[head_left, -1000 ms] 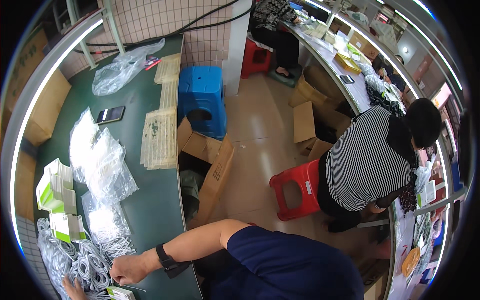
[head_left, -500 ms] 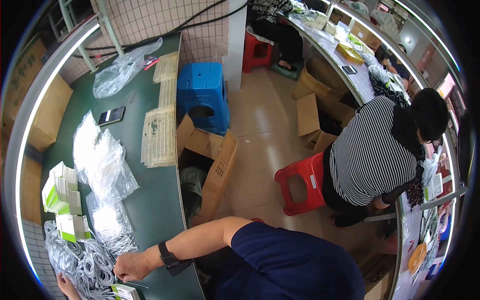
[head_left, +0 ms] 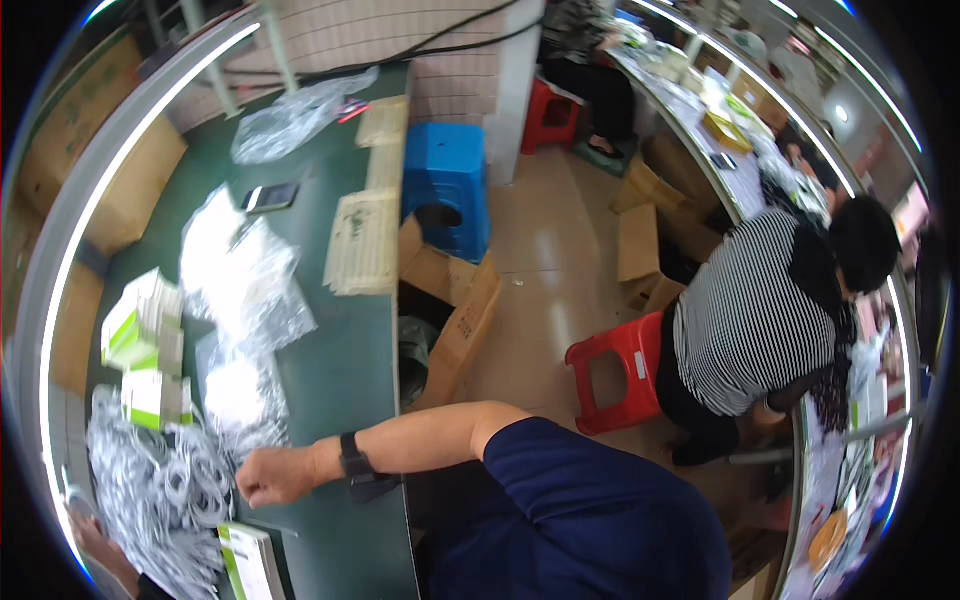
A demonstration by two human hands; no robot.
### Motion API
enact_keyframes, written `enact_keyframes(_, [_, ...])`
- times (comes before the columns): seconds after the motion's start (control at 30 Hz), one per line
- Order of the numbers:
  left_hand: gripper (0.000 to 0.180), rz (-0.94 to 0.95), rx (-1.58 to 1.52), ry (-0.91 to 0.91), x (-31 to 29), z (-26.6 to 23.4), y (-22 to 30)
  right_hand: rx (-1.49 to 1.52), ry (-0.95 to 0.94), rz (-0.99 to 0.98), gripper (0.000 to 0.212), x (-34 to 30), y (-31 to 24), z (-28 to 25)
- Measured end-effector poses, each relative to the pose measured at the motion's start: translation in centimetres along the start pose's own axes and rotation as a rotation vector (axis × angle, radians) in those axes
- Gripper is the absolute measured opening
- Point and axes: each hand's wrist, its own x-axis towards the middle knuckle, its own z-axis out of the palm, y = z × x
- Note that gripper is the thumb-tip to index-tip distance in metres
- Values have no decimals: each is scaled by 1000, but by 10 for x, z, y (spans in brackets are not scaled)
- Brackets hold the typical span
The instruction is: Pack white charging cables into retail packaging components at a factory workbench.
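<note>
My right hand (head_left: 272, 475), a dark band at its wrist, hovers with curled fingers beside coiled light-grey cables (head_left: 190, 490). What its fingers hold, if anything, is hidden; a thin white strip (head_left: 270, 522) shows just below it. At the lower left rim my left hand (head_left: 100, 542) is blurred, next to the outer side of a heap of bagged grey cables (head_left: 135, 485). A white and green box (head_left: 250, 562) stands near the bench's front. Beyond the cables lies a clear bag of thin white strips (head_left: 240, 395).
Stacked white and green boxes (head_left: 145, 325), larger clear bags (head_left: 245, 270) and a phone (head_left: 271, 197) lie on the green bench (head_left: 350, 350). Beside it stand an open carton (head_left: 465, 325) and a blue stool (head_left: 445, 190). A person in stripes (head_left: 755, 310) sits on a red stool (head_left: 615, 375).
The whole view has shifted, so the bench appears farther right. My left hand has moved outward along the cable heap toward the left rim. My right hand remains closed near the coils.
</note>
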Motion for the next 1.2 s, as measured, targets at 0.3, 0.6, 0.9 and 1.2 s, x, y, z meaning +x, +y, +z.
enact_keyframes(0.3, [26,-190,-714,-124,-226,51,194,-123,-237,228,9,12,-55,1])
enact_keyframes(0.6, [29,192,-246,-90,-355,22,264,541,-222,500,26,42,-80,53])
enact_keyframes(0.9, [22,533,203,-60,-387,31,229,630,-301,611,43,28,-64,53])
enact_keyframes(1.2, [44,576,128,-84,-400,33,208,424,-414,622,41,33,-73,51])
